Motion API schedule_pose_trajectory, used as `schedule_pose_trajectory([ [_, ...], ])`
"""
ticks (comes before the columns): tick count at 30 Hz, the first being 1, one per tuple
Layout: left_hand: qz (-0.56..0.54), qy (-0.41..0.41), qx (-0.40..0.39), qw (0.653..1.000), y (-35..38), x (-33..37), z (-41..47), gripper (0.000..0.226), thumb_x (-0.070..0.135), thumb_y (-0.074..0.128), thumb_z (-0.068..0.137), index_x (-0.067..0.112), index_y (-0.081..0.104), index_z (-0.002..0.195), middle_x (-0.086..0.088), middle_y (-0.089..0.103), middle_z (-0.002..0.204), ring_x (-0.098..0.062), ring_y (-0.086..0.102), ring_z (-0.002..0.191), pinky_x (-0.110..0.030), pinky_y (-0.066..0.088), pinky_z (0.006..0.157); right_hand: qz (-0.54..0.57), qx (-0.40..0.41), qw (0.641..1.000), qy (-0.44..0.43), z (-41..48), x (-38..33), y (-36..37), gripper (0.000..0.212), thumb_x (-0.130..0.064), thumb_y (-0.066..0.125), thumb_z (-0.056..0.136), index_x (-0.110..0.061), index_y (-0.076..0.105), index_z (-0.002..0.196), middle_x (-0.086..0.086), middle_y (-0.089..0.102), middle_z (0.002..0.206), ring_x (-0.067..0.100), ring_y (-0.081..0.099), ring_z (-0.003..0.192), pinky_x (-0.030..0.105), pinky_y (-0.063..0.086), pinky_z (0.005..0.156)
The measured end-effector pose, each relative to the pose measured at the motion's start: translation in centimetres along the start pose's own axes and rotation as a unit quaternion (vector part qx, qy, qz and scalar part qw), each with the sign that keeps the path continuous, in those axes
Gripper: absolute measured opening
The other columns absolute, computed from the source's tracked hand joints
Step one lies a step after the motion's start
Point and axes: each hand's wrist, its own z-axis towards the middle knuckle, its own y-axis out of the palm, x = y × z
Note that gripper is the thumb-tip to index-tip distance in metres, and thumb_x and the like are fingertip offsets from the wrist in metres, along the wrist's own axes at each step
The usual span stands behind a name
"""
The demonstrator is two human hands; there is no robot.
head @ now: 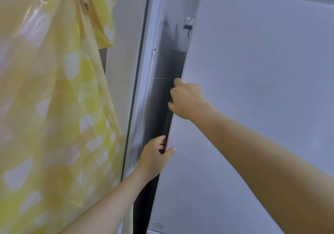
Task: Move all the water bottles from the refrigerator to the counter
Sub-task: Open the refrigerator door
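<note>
Both hands on the fridge door (253, 89), which fills the right of the frame and is cracked open w/ a dark gap center frame. Right hand (186, 100) curled around the door edge mid-frame, left hand (153, 156) clamped on the same edge lower down. Can't see any bottles. Yellow checked plastic sheet (54, 107) hangs at left.

Place: you stood in a home | Evidence: tall white refrigerator door (253, 89); yellow-and-white checked plastic curtain (45, 107)

Soft, even light is washing the door (253, 89); the curtain (45, 98) at nine o'clock is blurring, glare possibly streaking it; the gap (168, 82) is lying in shadow.
</note>
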Motion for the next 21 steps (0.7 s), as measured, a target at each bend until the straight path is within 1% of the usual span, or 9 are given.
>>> schedule_pose_trajectory([
  [4,0.004,0.021,0.01,1.0,0.5,0.0,-0.1,0.028,0.032,0.061,0.092,0.024,0.059,0.118,0.007,0.055,0.114,-0.006,0.056,0.097,-0.01,0.041,0.074,0.007,-0.011,1.0,0.014,0.0,-0.5,0.1,0.022,-0.028,0.049,0.096,-0.012,0.062,0.09,0.002,0.037,0.099,0.014,0.043,0.059,0.024,0.038,0.057],
  [5,-0.001,0.021,0.013,1.0,0.5,-0.1,-0.1,0.031,0.032,0.061,0.092,0.022,0.057,0.121,0.006,0.055,0.115,-0.007,0.057,0.098,-0.013,0.044,0.077,0.006,-0.013,1.0,0.015,-0.1,-0.6,-0.1,0.021,-0.027,0.049,0.096,-0.012,0.06,0.086,0.002,0.038,0.099,0.014,0.042,0.057,0.024,0.037,0.056],
  [7,-0.006,0.016,0.009,1.0,0.4,-0.4,-0.2,0.034,0.032,0.062,0.091,0.021,0.055,0.122,0.005,0.058,0.115,-0.01,0.059,0.099,-0.024,0.052,0.083,-0.002,-0.004,1.0,0.019,-0.5,-0.9,-0.5,0.02,-0.023,0.049,0.096,-0.013,0.054,0.079,0.003,0.039,0.096,0.012,0.035,0.052,0.022,0.031,0.05],
  [9,-0.005,0.016,0.006,1.0,0.2,-0.7,-0.5,0.027,0.032,0.063,0.09,0.021,0.056,0.114,0.003,0.062,0.11,-0.011,0.061,0.095,-0.029,0.055,0.082,-0.023,0.009,1.0,0.013,-1.4,-1.2,-1.1,0.021,-0.019,0.048,0.095,-0.013,0.051,0.075,0.003,0.039,0.092,0.011,0.031,0.049,0.022,0.024,0.046],
  [10,0.001,0.017,0.006,1.0,0.1,-0.8,-0.8,0.023,0.032,0.062,0.09,0.022,0.056,0.11,0.003,0.063,0.106,-0.012,0.061,0.092,-0.029,0.055,0.08,-0.031,0.013,0.999,0.005,-2.1,-1.2,-1.4,0.022,-0.019,0.048,0.096,-0.014,0.053,0.076,0.002,0.039,0.091,0.01,0.03,0.05,0.021,0.025,0.045],
  [14,0.028,0.042,0.015,0.999,-0.3,0.3,-3.3,0.016,0.032,0.063,0.089,0.02,0.055,0.095,0.0,0.063,0.093,-0.018,0.059,0.084,-0.029,0.052,0.074,-0.05,0.051,0.997,-0.023,-5.0,-1.0,-2.8,0.021,-0.02,0.048,0.097,-0.015,0.066,0.087,0.0,0.048,0.092,0.01,0.025,0.052,0.019,0.039,0.052],
  [16,0.041,0.046,0.016,0.998,-0.6,1.2,-5.0,0.017,0.031,0.064,0.089,0.017,0.053,0.091,-0.004,0.061,0.088,-0.02,0.057,0.079,-0.026,0.048,0.068,-0.036,0.054,0.997,-0.029,-6.6,-1.0,-3.7,0.022,-0.02,0.048,0.097,-0.016,0.067,0.088,-0.001,0.046,0.093,0.009,0.024,0.052,0.02,0.035,0.051],
  [19,0.062,0.048,0.02,0.997,-0.8,3.0,-7.9,0.022,0.031,0.065,0.089,0.014,0.051,0.087,-0.01,0.059,0.084,-0.017,0.05,0.071,-0.024,0.042,0.063,-0.07,0.077,0.993,-0.056,-9.4,-1.2,-5.5,0.024,-0.024,0.049,0.097,-0.018,0.068,0.083,-0.005,0.051,0.09,0.011,0.014,0.052,0.02,0.024,0.043],
  [21,0.065,0.039,0.028,0.997,-0.8,4.3,-10.0,0.024,0.031,0.065,0.088,0.012,0.05,0.086,-0.01,0.057,0.082,-0.014,0.046,0.069,-0.023,0.041,0.062,-0.024,0.081,0.996,-0.042,-11.3,-0.9,-6.6,0.023,-0.025,0.046,0.098,-0.013,0.063,0.086,-0.002,0.044,0.092,0.011,0.023,0.05,0.022,0.024,0.044],
])
